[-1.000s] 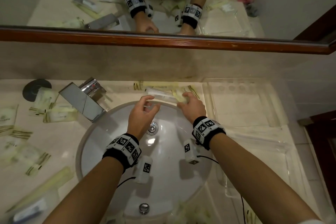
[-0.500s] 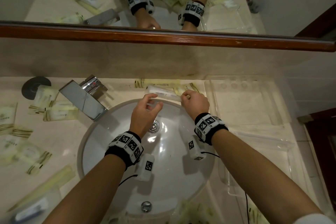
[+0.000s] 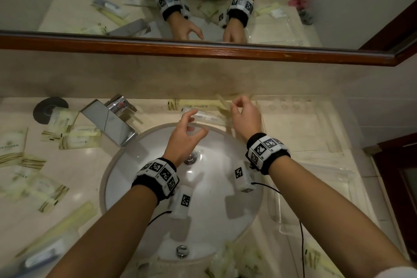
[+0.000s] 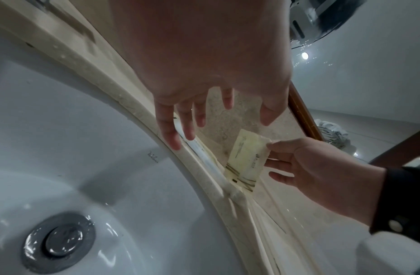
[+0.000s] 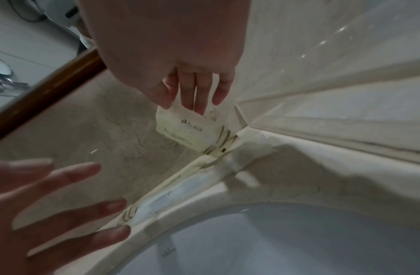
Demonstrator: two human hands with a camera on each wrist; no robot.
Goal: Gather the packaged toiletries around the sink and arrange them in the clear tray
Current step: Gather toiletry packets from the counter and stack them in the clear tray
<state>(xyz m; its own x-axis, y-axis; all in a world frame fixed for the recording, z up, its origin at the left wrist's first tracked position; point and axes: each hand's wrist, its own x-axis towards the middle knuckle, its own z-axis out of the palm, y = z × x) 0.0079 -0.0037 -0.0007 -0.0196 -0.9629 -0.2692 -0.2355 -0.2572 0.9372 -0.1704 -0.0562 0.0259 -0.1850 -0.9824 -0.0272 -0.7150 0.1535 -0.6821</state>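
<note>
My right hand [image 3: 233, 105] pinches one end of a pale yellow packet [image 4: 248, 158] behind the sink and tilts it up. The packet's [image 5: 192, 130] striped lower end still touches the counter. My left hand [image 3: 191, 126] hovers with fingers spread over the sink's back rim and holds nothing. Just beyond its fingertips [image 4: 173, 143] lies a long packet [image 5: 166, 199] with a white item inside, flat along the rim. A clear tray [image 3: 334, 142] stands on the counter right of my right hand.
A chrome faucet [image 3: 108, 119] stands back left of the white basin [image 3: 203, 198]. Several yellow packets [image 3: 74, 140] are scattered on the left counter, more at the front edge [image 3: 237, 264]. A second clear tray [image 3: 347, 178] sits front right. The mirror's wooden frame [image 3: 203, 49] runs above.
My right hand has raised the packet's pinched end off the counter. My left hand's fingers have spread a little; it stays over the back rim.
</note>
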